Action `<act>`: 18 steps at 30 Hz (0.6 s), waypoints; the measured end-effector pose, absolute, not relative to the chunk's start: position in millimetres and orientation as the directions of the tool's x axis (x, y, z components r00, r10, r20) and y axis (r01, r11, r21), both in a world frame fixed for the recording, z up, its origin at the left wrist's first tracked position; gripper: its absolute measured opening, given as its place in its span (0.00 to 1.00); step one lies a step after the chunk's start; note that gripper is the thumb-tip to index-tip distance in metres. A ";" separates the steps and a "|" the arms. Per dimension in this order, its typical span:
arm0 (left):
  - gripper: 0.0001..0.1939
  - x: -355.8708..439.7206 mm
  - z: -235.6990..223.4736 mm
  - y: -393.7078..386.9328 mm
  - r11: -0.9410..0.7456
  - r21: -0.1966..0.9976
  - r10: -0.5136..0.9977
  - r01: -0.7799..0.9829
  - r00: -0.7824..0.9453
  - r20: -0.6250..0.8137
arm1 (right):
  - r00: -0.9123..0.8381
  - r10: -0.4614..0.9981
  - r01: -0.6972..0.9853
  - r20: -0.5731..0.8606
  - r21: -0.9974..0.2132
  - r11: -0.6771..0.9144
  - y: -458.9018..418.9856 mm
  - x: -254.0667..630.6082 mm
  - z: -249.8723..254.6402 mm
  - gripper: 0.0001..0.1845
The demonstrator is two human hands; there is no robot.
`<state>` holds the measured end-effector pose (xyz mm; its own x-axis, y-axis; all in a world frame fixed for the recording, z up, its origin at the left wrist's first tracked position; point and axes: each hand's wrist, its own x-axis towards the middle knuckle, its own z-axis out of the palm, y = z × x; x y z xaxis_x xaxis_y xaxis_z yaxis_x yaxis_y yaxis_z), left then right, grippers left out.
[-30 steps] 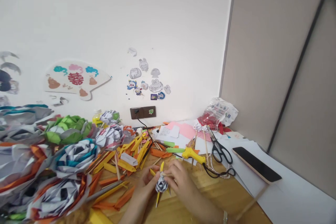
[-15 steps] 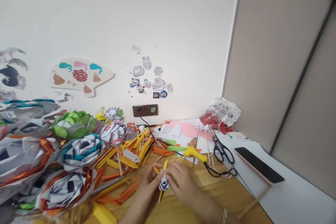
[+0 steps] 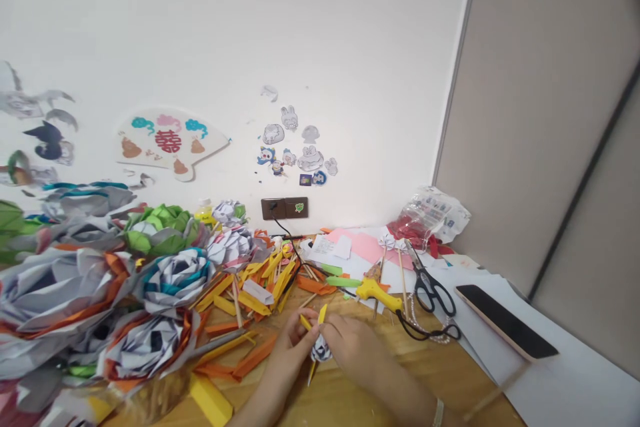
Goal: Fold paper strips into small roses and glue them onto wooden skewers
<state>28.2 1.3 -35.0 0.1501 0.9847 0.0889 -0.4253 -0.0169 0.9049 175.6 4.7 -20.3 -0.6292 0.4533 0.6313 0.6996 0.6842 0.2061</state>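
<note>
At the bottom centre of the frame, the left hand [image 3: 299, 341] and the right hand [image 3: 350, 347] pinch a small white-and-dark paper flower [image 3: 321, 348] between them, yellow strips poking out above and below it; it is held over the wooden tabletop [image 3: 320, 407]; a yellow glue gun [image 3: 379, 295] lies just beyond, with black-handled scissors [image 3: 434, 290] to its right; large folded flowers [image 3: 150, 343] crowd the lower left.

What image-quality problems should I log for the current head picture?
Head view: soft, fairly even light on the white wall; dark top-right corner; strongly leaning grey panel, perhaps lens distortion or head tilt; lower-left paper flowers soft; both hands slightly blurred; writing on the paper note unreadable.
</note>
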 end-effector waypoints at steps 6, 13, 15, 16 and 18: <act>0.17 28.2 -37.7 2.9 -0.024 0.899 0.984 -0.437 0.151 0.099 | -0.650 0.457 0.697 0.608 0.236 0.677 4.7 176.4 -14.2 0.07; 0.15 27.4 -36.3 0.9 -0.022 0.901 0.980 -0.433 0.171 0.106 | -0.625 0.518 0.722 0.584 0.180 0.668 4.5 176.6 -19.9 0.06; 0.16 27.8 -34.8 -0.7 -0.011 0.908 0.980 -0.418 0.175 0.092 | -0.612 0.529 0.734 0.588 0.174 0.656 4.7 175.5 -20.2 0.07; 0.16 28.1 -34.3 -1.4 -0.005 0.911 0.981 -0.412 0.174 0.084 | -0.600 0.533 0.742 0.597 0.166 0.649 5.0 174.7 -20.3 0.07; 0.17 28.6 -33.7 -2.3 0.002 0.917 0.983 -0.398 0.167 0.071 | -0.568 0.541 0.759 0.621 0.140 0.636 5.8 172.9 -20.4 0.08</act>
